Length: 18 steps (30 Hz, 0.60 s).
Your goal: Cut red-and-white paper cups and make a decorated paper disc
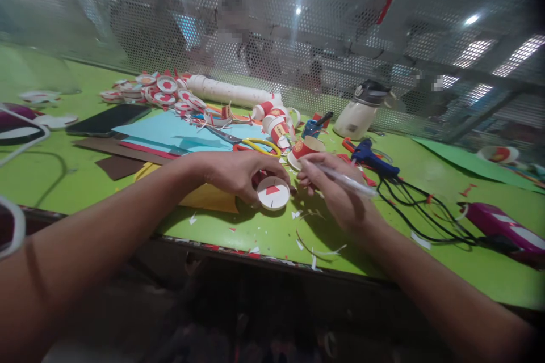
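Observation:
My left hand [242, 176] is closed round a small paper cup [273, 197]. Its round white end faces me, bearing a red paper patch and short dark lines. Just right of it, my right hand [330, 181] grips a pen [347, 180] with a pale, clear barrel, the back end pointing right. The pen's tip is hard to make out. Behind my right hand, a cut red-and-white paper cup [307, 148] rests on the green table. Yellow-handled scissors [259, 146] lie beyond my left hand, near light blue paper sheets [170, 130].
Many cut cup discs [166, 85] are heaped at the back left beside a white roll [232, 91] and a phone [108, 119]. A blue glue gun [370, 159] with its cable, a flask [361, 110] and a purple device [506, 229] lie right. Paper scraps litter the front edge.

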Each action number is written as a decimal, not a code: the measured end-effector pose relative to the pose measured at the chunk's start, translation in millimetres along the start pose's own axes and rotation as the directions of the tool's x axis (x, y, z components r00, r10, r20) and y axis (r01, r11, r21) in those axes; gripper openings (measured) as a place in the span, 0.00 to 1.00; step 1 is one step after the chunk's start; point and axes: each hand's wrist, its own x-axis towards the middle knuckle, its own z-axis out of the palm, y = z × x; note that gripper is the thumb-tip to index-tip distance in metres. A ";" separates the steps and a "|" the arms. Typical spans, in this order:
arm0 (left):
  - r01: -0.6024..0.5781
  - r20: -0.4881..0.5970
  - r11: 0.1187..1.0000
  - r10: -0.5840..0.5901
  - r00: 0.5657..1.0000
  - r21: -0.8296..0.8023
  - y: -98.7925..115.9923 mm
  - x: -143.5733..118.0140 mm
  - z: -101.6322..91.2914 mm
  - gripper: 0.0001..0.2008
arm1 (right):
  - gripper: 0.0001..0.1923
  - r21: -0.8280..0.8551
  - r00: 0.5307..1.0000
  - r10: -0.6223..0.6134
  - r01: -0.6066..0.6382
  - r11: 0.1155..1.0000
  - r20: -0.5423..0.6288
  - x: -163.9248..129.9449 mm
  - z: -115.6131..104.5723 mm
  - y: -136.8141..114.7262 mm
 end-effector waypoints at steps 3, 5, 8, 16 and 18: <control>-0.046 -0.034 0.999 0.047 0.998 0.005 2.0 -1.0 -1.7 0.26 | 0.14 0.004 0.988 0.039 -0.040 0.999 0.147 -0.6 1.3 0.8; -0.050 -0.033 0.999 0.049 0.998 -0.007 3.3 -1.4 -2.0 0.25 | 0.14 0.036 0.975 0.062 -0.071 0.997 0.215 -1.3 2.1 0.5; -0.052 -0.024 0.998 0.051 0.998 -0.041 5.0 -1.4 -1.2 0.25 | 0.13 0.092 0.965 0.098 -0.124 0.988 0.245 -2.3 3.0 -1.0; -0.097 -0.088 0.988 0.087 0.992 -0.117 1.1 0.8 1.7 0.29 | 0.13 0.298 0.965 0.122 -0.190 0.936 0.230 1.6 1.1 7.0; -0.103 -0.147 0.980 0.078 0.986 -0.171 0.4 2.3 3.7 0.30 | 0.14 0.340 0.975 0.110 -0.171 0.925 0.191 3.1 0.8 9.0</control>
